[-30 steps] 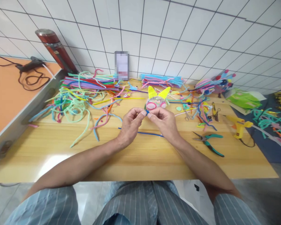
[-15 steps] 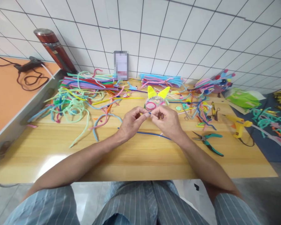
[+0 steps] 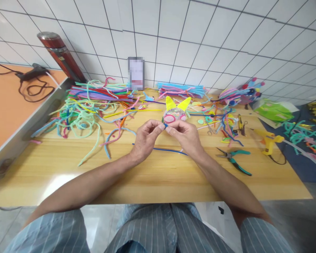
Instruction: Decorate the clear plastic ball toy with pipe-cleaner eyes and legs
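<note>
Between my pinched fingertips is a short piece of blue pipe cleaner, mostly hidden by the fingers. My left hand grips it from the left and my right hand from the right, the two nearly touching. Just behind them stands a round craft head with yellow pointed ears and pink rings on its front; its lower part is covered by my hands. A long blue pipe cleaner lies on the wooden table beneath my wrists.
Tangled pipe cleaners fill the table's left. Pliers and a yellow glue gun lie to the right. A phone leans on the tiled wall, near a bundle of blue and pink pipe cleaners. A red-brown flask stands back left.
Both hands have shifted slightly left, fingertips still together. More blue shows between them, and the pink rings of the craft head are less covered.
</note>
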Demonstrator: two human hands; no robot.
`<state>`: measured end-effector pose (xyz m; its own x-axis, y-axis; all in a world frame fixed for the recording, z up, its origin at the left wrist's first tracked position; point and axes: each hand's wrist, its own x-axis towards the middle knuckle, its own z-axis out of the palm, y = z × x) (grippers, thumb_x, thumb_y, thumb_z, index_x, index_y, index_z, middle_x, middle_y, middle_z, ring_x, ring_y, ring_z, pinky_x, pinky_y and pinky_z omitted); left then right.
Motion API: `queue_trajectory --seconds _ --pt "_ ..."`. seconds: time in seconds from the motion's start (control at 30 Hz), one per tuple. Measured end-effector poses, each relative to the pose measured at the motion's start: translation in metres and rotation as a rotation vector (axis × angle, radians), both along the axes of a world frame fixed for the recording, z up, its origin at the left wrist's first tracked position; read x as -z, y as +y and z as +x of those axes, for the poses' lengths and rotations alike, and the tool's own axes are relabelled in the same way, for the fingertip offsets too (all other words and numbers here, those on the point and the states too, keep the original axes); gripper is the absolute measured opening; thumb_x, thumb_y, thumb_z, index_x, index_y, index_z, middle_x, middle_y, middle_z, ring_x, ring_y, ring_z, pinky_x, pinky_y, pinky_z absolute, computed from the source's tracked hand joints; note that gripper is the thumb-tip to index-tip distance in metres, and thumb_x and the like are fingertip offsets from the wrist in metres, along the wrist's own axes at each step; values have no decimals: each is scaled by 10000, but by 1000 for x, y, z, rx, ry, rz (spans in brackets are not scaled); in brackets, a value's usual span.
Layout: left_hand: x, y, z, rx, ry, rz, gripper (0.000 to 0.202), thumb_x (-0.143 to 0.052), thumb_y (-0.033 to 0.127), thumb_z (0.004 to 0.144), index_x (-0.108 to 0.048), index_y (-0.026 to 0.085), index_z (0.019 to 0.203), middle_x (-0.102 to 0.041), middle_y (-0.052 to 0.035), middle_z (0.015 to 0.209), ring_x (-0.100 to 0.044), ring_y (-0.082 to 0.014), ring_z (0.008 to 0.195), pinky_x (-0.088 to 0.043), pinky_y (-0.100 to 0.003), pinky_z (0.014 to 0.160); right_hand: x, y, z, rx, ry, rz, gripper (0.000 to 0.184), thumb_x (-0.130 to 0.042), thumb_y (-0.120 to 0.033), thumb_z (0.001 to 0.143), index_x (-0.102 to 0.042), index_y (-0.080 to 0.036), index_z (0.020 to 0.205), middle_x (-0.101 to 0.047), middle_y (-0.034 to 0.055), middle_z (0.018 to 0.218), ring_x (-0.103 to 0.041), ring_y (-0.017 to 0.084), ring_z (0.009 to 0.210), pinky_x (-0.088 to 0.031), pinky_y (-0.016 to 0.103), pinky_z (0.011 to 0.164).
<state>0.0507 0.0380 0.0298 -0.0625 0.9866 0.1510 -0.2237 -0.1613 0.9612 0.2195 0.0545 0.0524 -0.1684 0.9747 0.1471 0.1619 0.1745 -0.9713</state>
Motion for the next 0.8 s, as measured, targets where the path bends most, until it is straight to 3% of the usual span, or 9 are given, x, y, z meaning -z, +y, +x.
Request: queue_trajectory --seconds 0.27,0.43,0.57,0.8 --pt "5 -3 5 5 -87 -68 511 -909 652 749 -702 194 842 -516 67 629 -352 -78 552 -284 -245 528 6 -4 -4 33 22 46 311 -842 -510 818 -734 -220 798 -692 -11 739 -577 146 675 -485 310 678" --pt "7 4 0 69 24 -7 413 -879 571 807 -707 198 850 -510 62 637 -377 -92 568 -310 -253 548 0 -2 2 67 -224 291 146 -734 -319 883 -711 -234 767 -645 -9 715 -530 144 639 -430 308 637" --pt "7 10 -6 64 172 75 340 -836 516 863 -738 191 875 -534 47 668 -374 -101 598 -307 -259 569 -3 1 7 56 -376 433 152 -711 -274 913 -706 -244 765 -663 11 737 -554 165 688 -456 318 693" --pt "4 12 -6 50 175 99 422 -833 596 853 -715 191 849 -614 27 712 -420 -105 621 -362 -257 595 -7 3 13 15 -376 411 89 -698 -242 918 -741 -227 841 -694 1 776 -547 149 680 -451 303 694"
